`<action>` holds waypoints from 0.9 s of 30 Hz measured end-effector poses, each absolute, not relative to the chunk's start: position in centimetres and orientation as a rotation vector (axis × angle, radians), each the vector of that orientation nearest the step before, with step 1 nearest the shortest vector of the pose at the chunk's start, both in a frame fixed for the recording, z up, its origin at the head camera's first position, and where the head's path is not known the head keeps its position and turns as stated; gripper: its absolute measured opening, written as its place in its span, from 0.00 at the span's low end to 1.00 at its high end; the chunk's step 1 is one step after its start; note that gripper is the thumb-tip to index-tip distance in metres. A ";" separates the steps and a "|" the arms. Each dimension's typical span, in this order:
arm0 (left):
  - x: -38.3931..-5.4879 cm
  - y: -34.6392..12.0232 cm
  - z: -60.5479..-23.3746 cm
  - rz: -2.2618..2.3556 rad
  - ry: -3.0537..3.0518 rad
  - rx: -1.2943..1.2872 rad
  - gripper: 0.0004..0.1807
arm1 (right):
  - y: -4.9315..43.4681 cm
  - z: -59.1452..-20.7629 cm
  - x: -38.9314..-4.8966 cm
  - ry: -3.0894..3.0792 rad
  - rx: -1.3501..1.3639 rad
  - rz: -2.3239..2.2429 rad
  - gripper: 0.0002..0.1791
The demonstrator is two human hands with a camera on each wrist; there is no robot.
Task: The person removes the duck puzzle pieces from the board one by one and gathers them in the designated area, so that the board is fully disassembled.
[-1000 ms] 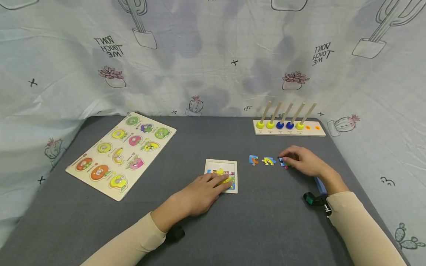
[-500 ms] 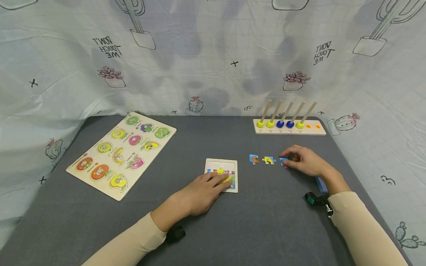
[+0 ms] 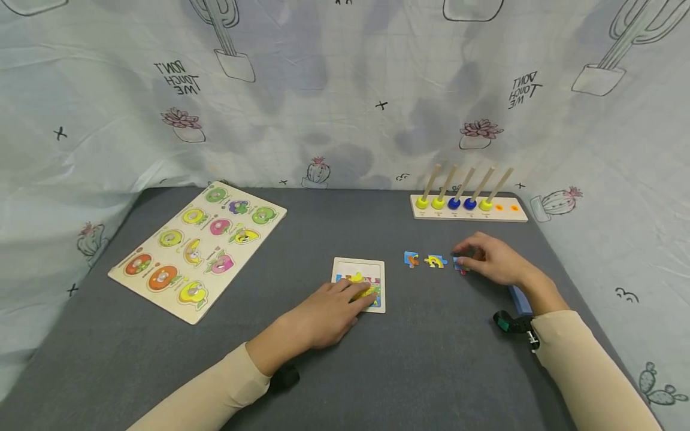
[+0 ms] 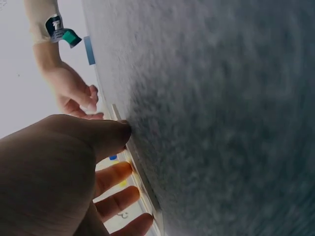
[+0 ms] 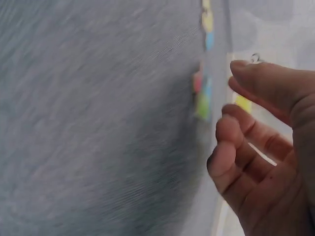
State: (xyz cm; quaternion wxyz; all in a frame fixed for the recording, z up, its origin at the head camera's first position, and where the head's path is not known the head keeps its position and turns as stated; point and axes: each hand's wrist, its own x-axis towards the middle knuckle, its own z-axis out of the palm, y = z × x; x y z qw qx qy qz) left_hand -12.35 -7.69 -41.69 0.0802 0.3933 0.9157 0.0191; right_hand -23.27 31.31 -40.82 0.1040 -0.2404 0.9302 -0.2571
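Observation:
In the head view, my left hand (image 3: 331,314) rests with fingers extended over a small wooden jigsaw tray (image 3: 358,261) partly filled with colourful pieces. The left wrist view shows the thumb against the tray's edge (image 4: 142,179) and the other fingers reaching over it. Off to the right, my right hand (image 3: 493,260) hovers beside a blue, pink and green jigsaw piece (image 3: 460,267) lying on the table. Seen from the right wrist, that piece (image 5: 203,96) sits apart from the loosely bent fingers (image 5: 224,157). Two more pieces, a yellow one (image 3: 434,261) and a blue-orange one (image 3: 411,258), lie left of it.
A fruit knob-puzzle board (image 3: 202,245) lies at the left. Toward the back right stands a wooden peg base (image 3: 468,214) with upright rods and yellow and blue beads. A blue object (image 3: 520,300) sits partly behind the right wrist. A printed cloth (image 3: 345,120) surrounds the table.
The right fingers shift slightly at the rightmost jigsaw piece, and more of that piece shows now. My left hand stays on the tray.

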 end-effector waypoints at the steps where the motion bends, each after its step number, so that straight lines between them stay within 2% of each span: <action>1: -12.3 -7.7 -41.7 0.042 2.741 1.180 0.29 | 31.2 -40.6 -23.2 2.752 -0.716 -0.739 0.13; 12: -10.7 -6.6 -41.3 -0.147 2.759 1.138 0.32 | 28.1 -37.8 -23.4 2.720 -0.810 -0.722 0.16; 27: -9.9 -6.5 -41.7 -0.222 2.805 1.138 0.32 | 23.4 -38.7 -24.3 2.623 -1.021 -0.782 0.12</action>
